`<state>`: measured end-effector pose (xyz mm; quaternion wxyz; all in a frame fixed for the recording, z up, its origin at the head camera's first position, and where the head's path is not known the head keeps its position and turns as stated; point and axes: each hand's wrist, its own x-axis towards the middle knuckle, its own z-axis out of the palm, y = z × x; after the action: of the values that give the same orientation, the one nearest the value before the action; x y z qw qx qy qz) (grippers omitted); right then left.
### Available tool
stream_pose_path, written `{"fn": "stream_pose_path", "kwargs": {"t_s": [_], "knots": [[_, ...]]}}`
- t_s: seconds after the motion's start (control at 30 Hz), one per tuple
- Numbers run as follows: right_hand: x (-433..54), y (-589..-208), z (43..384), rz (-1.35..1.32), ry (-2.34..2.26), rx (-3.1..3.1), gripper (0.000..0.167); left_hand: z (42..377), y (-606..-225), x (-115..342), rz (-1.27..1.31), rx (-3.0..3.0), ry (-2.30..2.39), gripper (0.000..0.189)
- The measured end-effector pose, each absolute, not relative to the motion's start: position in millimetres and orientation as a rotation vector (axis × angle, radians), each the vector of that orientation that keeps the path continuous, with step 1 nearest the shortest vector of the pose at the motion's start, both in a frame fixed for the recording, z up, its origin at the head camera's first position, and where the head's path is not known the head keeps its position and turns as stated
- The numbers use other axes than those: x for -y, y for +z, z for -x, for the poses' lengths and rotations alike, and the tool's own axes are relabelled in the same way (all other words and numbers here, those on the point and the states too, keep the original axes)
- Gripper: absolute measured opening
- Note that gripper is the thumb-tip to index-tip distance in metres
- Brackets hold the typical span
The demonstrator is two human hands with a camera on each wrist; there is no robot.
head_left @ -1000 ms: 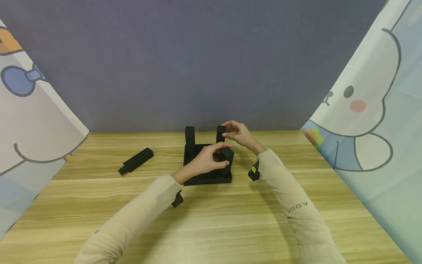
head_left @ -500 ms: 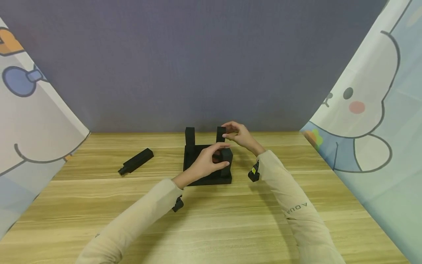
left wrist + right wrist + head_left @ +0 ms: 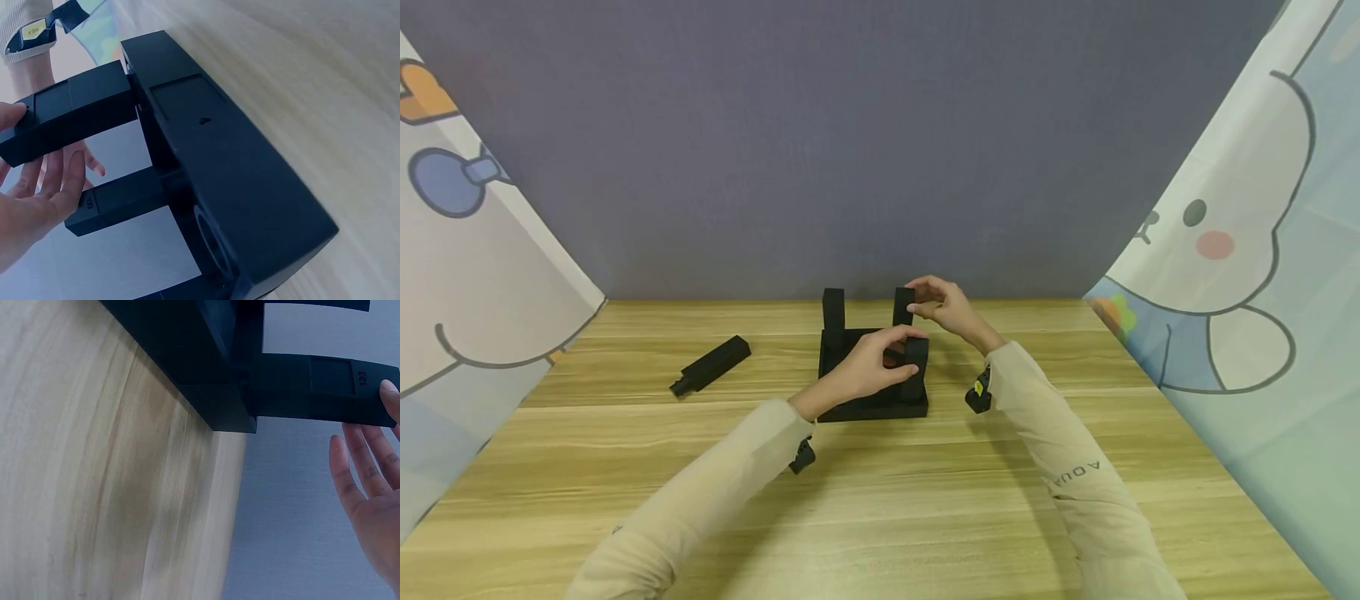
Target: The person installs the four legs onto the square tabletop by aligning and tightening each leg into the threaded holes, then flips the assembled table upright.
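A black square base [image 3: 872, 412] with a raised rim carries three upright square legs. My left hand [image 3: 871, 367] pinches the front right leg [image 3: 915, 371] near its top. In the left wrist view the thumb [image 3: 11, 115] lies on one face of that leg [image 3: 75, 103], with the fingers beneath. My right hand [image 3: 951, 307] pinches the top of the back right leg [image 3: 903, 308]. That leg [image 3: 319, 387] bears the mark 123 in the right wrist view. Untouched, the back left leg [image 3: 833, 312] stands upright. Part of the base's inside is hidden behind my left hand.
A loose black leg [image 3: 715, 364] with a narrower stepped end lies on the wooden table [image 3: 880, 517], left of the base. A grey panel [image 3: 850, 150] rises behind the table. Cartoon-printed cloths [image 3: 1225, 250] hang at both sides.
The front right leg tilts slightly more upright and leftward under my left hand. My right hand stays at the back right leg.
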<state>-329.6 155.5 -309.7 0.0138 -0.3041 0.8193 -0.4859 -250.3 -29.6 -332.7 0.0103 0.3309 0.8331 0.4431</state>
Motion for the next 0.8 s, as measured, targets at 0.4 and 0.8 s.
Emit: {"fn": "stream_pose_path", "kwargs": {"t_s": [0.4, 0.8], "knots": [[-154.6, -309.2, 328.6, 0.921, -1.503, -2.565, 0.036, 249.4, -336.3, 29.1, -1.024, -2.609, 1.403, 0.048], [-154.4, -309.4, 328.7, 0.939, -1.495, -2.577, 0.035, 241.7, -349.2, 15.8, -1.025, -2.865, 1.480, 0.045]]}}
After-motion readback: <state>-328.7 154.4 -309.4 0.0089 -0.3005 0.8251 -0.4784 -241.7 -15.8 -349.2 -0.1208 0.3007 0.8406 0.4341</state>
